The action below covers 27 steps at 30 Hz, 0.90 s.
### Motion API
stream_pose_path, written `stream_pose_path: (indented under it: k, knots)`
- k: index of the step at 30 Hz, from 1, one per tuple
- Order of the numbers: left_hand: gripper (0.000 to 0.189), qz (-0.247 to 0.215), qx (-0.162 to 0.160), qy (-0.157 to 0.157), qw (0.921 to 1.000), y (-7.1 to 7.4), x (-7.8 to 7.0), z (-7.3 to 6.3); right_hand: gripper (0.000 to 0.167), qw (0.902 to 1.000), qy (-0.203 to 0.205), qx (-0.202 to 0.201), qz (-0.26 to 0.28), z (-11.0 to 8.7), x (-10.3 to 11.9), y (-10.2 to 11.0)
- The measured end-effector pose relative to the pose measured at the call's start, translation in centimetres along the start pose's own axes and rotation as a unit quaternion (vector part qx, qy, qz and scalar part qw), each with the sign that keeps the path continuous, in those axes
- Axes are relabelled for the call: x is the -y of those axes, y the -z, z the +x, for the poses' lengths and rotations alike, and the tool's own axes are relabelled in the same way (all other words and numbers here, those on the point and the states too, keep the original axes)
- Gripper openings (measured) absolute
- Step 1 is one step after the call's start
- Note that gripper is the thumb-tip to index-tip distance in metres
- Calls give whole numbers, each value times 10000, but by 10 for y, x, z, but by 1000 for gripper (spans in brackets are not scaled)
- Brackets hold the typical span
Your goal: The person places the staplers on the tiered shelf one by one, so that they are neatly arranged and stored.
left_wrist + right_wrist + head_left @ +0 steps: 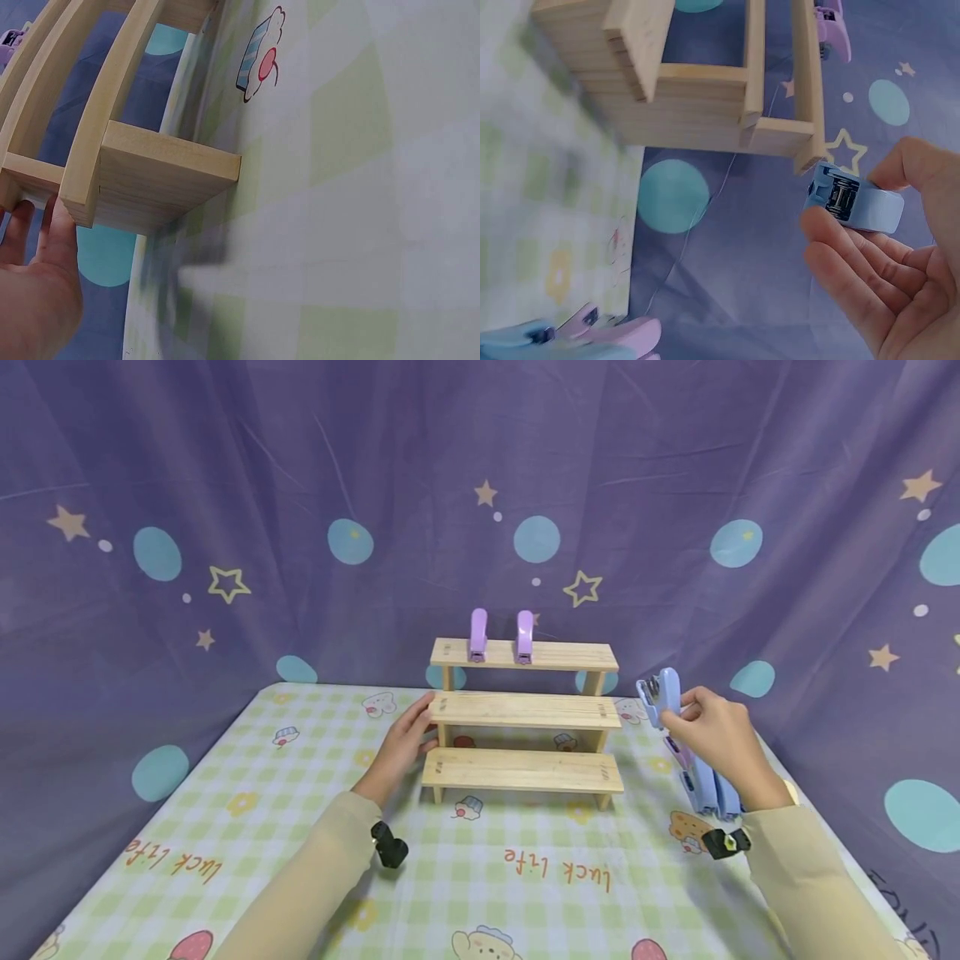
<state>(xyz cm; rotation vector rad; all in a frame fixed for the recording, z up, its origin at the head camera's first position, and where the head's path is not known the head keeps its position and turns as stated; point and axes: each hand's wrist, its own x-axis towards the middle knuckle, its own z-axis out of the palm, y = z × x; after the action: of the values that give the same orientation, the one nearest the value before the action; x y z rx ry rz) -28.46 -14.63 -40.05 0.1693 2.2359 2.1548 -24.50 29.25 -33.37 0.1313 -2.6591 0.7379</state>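
My right hand (716,735) holds a small light-blue stapler (670,689) off the table, right of a three-tier wooden shelf rack (525,768). In the right wrist view, thumb and fingers pinch this stapler, its metal spring part showing. At the rack's left side, my left hand (401,747) grips the end near the middle shelf; the left wrist view shows fingertips (60,232) against the wood, partly hidden. Two purple staplers (478,635) stand side by side on the top shelf. Below my right hand lie more blue staplers (703,787) and a purple one (678,752).
A green-and-white checked cloth (300,827) covers the table. Behind it hangs a purple curtain (420,460) with stars and blue ovals. The middle and bottom shelves hold nothing. My right forearm partly covers the staplers on the table.
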Motion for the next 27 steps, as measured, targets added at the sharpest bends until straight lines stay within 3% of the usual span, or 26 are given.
stream_pose_path:
  k: [4,27]
  knots:
    - [50,92,-69,-126,9999,3,17,11,39,9999,117,-19,103,9,11,-1]
    - [51,205,-4,-83,9998,3,13,8,32,9962,480,-347,639,67,63,-42]
